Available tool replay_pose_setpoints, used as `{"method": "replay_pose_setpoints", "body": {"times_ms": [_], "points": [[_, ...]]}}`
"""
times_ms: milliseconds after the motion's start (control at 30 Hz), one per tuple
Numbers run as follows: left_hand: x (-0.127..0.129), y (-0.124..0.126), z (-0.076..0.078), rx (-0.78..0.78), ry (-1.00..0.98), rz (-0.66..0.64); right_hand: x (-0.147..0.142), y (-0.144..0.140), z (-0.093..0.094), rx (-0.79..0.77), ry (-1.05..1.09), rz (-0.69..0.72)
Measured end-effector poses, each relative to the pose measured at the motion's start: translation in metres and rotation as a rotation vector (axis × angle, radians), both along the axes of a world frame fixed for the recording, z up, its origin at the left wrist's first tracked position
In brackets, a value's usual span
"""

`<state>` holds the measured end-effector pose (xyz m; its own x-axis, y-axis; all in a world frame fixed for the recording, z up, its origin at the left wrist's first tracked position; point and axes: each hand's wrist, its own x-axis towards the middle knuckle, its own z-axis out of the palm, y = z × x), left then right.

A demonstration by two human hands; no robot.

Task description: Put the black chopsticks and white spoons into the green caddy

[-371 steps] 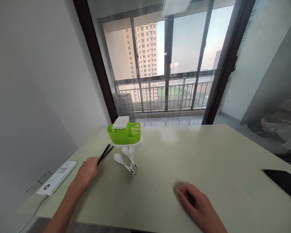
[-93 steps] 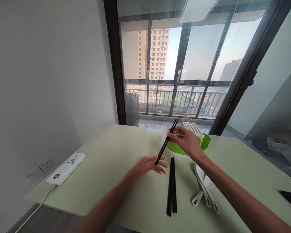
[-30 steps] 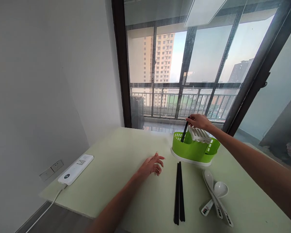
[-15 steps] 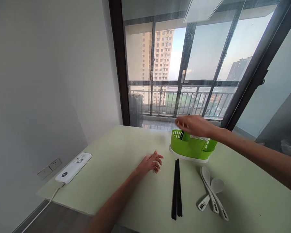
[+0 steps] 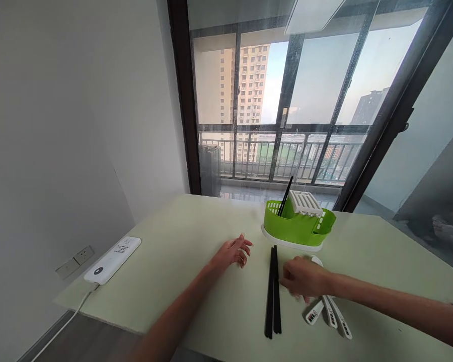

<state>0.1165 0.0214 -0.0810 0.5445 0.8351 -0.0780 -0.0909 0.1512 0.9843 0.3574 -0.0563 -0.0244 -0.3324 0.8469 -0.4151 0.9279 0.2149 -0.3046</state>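
A person reaches over a pale table (image 5: 196, 221) before a tall window (image 5: 317, 85), taken here as twelve o'clock. The right hand (image 5: 304, 276) is low and slightly blurred, fingers curled inward; from where I stand, I cannot tell whether they grip anything. At its nine o'clock, just beside the fingertips, black chopsticks (image 5: 277, 301) lie side by side on the tabletop, pointing roughly toward the glass. White spoons (image 5: 330, 311) lie partly hidden by the same hand, three handles fanning out toward five o'clock. Toward ten o'clock from it, the left hand (image 5: 236, 251) is relaxed, fingers parted and gently bent. At the right hand's twelve, a green basket (image 5: 289, 231) stands on a white base (image 5: 292, 245); a second set of chopsticks (image 5: 286, 196) leans in its nine o'clock end, tops tilted toward one, near a slatted white lid (image 5: 307, 203) perched at a slant over the middle. Well apart, at the left hand's nine, lies a white box (image 5: 113, 259) with a cable (a wall socket (image 5: 83, 255) sits just beyond it).
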Motion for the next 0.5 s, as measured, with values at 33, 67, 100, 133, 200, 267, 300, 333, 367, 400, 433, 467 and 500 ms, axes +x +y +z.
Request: {"method": "replay_pose_setpoints", "body": {"times_ms": [33, 67, 100, 133, 200, 267, 300, 333, 367, 400, 433, 467, 500], "points": [[0.000, -0.001, 0.001, 0.001, 0.005, 0.002, 0.000, 0.000, -0.005, -0.106, 0.060, -0.043], [0.000, -0.001, 0.002, 0.003, 0.009, 0.001, -0.001, 0.001, -0.009, -0.187, 0.106, -0.081], [0.000, -0.002, 0.003, 0.005, 0.011, -0.002, -0.001, 0.001, -0.013, -0.236, 0.132, -0.119], [0.000, -0.002, 0.004, 0.006, 0.012, -0.005, -0.002, 0.002, -0.016, -0.256, 0.139, -0.157], [0.000, -0.002, 0.005, 0.006, 0.012, -0.006, -0.006, 0.004, -0.019, -0.260, 0.122, -0.218], [0.001, -0.002, 0.005, 0.005, 0.016, -0.004, -0.011, 0.006, -0.019, -0.261, 0.093, -0.246], [0.001, -0.002, 0.005, 0.004, 0.017, -0.002, -0.013, 0.006, -0.018, -0.251, 0.074, -0.247], [0.001, -0.002, 0.005, 0.004, 0.017, -0.002, -0.015, 0.007, -0.017, -0.224, 0.052, -0.236], [0.001, -0.002, 0.004, 0.004, 0.017, -0.003, -0.017, 0.008, -0.016, -0.189, 0.028, -0.220], [0.001, -0.001, 0.003, 0.005, 0.017, -0.004, -0.019, 0.010, -0.015, -0.157, 0.001, -0.204], [0.001, -0.001, 0.002, 0.007, 0.016, -0.005, -0.020, 0.011, -0.015, -0.136, -0.022, -0.193], [0.001, 0.000, 0.001, 0.008, 0.016, -0.006, -0.021, 0.013, -0.016, -0.127, -0.039, -0.185], [0.001, 0.000, 0.000, 0.008, 0.017, -0.008, -0.021, 0.016, -0.018, -0.126, -0.050, -0.180]]}}
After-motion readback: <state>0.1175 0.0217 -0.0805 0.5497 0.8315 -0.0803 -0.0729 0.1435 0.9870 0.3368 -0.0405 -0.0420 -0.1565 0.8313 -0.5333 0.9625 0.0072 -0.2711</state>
